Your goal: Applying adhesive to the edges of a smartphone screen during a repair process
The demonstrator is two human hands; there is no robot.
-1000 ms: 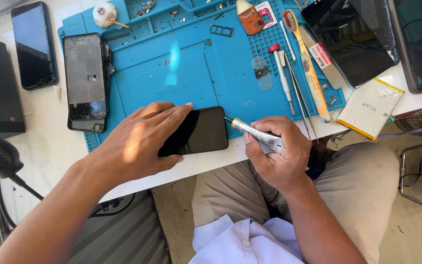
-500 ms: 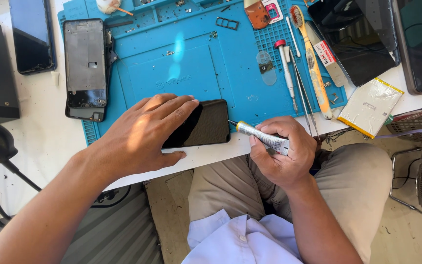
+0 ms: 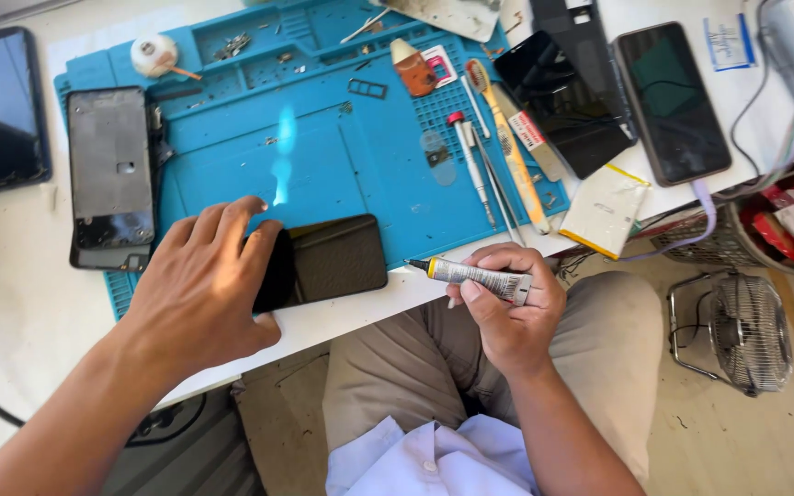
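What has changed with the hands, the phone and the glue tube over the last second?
Little has changed. The left hand still presses flat on the black phone at the front edge of the blue repair mat. The right hand keeps its grip on the small glue tube, nozzle toward the phone's right end, now a little farther from it. Nothing was picked up or let go; the tools on the mat lie as before.

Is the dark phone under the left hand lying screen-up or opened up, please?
Cannot tell which face is up. The dark phone lies flat and closed on the blue mat, its surface plain black, with the left hand covering one end.
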